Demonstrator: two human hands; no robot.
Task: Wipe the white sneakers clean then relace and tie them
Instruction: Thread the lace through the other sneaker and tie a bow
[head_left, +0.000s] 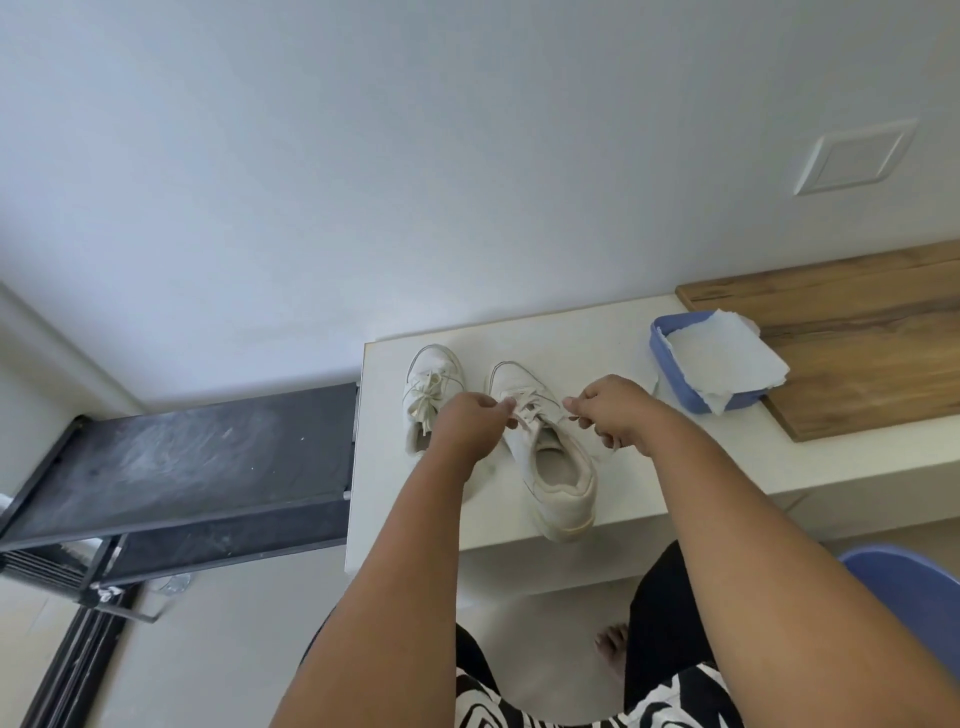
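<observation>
A: Hands first. L hand (470, 423)?

B: Fingers curled, pinching a lace (530, 413) end w/ thumb and fingertips, just over the right shoe (550, 457). Forearm comes up from the bottom of the view.

A: R hand (610, 410)?

B: Same deal, fingers curled tight, pinching the other lace end. It sits at the shoe's right side, near the tongue. The two hands are apart, w/ the lace stretched between them across the top of the shoe.

A: Knot done?

B: Can't tell, the lace is bunched btwn the fingers and too small to read.

A: Where's the shoe itself?

B: On the white counter (613, 338), toe pointing to the wall, heel at the near edge and slightly over it. Opening faces up.

A: Other one?

B: Left shoe (428, 384) stands just beside it, to the left, near the counter's left end. Its laces show a bow. L hand covers its heel part.

A: Anything else on the counter?

B: Blue tub (675, 371) to the right, near the R hand but not touching it. White paper towel (727, 358) lies draped over it, hanging past the rim. Behind it a wood board (857, 338), the tub's far corner resting on its edge.

A: Rest?

B: Black shelf (208, 457) left of the counter. Blue chair (914, 587) edge lower right. Person's patterned black-white clothing and a bare foot (613, 649) on the floor below.
</observation>
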